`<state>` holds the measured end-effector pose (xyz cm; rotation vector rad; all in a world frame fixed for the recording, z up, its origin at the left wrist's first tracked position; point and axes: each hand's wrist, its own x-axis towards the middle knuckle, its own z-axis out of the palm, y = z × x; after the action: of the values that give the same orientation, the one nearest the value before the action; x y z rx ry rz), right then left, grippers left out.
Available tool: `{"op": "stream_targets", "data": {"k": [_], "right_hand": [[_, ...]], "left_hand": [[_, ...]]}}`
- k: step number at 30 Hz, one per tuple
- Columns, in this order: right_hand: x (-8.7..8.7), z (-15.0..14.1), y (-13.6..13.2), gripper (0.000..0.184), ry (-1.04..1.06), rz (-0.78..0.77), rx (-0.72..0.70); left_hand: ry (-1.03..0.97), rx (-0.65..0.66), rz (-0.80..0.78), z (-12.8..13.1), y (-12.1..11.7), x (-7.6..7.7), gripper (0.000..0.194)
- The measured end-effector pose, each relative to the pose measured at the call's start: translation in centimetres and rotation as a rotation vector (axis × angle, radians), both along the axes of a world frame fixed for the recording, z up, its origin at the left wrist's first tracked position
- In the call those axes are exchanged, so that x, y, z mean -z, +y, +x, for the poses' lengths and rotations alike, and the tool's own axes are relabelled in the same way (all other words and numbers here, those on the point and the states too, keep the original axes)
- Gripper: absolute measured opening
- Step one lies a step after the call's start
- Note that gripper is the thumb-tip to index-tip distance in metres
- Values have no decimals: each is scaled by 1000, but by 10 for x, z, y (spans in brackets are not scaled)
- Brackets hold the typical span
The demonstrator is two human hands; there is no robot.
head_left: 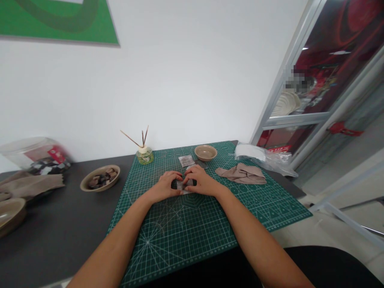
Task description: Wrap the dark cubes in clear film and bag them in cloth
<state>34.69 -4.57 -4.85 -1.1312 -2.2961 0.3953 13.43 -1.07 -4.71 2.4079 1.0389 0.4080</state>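
Note:
My left hand (164, 187) and my right hand (203, 181) meet over the middle of a green cutting mat (192, 228). Between their curled fingers and thumbs lies a small greyish packet (183, 185), low against the mat. Both sets of fingertips pinch its sides, and they partly cover it, so its contents are not clear. Just beyond the hands rests a pale, square, printed packet (186, 161). A dark, see-through piece (201, 164) shows behind my right hand. To the right of that hand lies a crumpled brown cloth (242, 174).
A beige bowl (205, 153) and a reed diffuser (145, 155) stand at the back. Left on the dark table (75, 236) are a bowl of brown pieces (100, 178), another bowl (11, 216), a cloth (33, 186) and a clear tub (33, 150). A plastic bag (264, 157) lies back right.

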Motion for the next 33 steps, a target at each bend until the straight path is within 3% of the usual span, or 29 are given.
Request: {"op": "stream_targets", "data": {"k": [3, 8, 14, 19, 24, 30, 33], "right_hand": [[-1, 5, 1, 14, -4, -4, 68], [-7, 11, -1, 15, 6, -83, -73], [-9, 12, -2, 15, -5, -97, -9], [-6, 8, 0, 15, 10, -120, -70], [-4, 9, 1, 15, -11, -65, 90], [-6, 3, -3, 15, -34, -51, 18], [-5, 1, -2, 13, -45, -29, 154]], "left_hand": [[0, 18, 3, -1, 1, 1, 34], [-10, 21, -2, -2, 1, 2, 36], [-13, 25, -7, -2, 1, 3, 35], [-22, 15, -2, -1, 2, 4, 38], [-8, 26, -1, -1, 1, 2, 35], [-3, -8, -18, 1, 0, 0, 36], [-4, 7, -12, 1, 0, 0, 34]]}}
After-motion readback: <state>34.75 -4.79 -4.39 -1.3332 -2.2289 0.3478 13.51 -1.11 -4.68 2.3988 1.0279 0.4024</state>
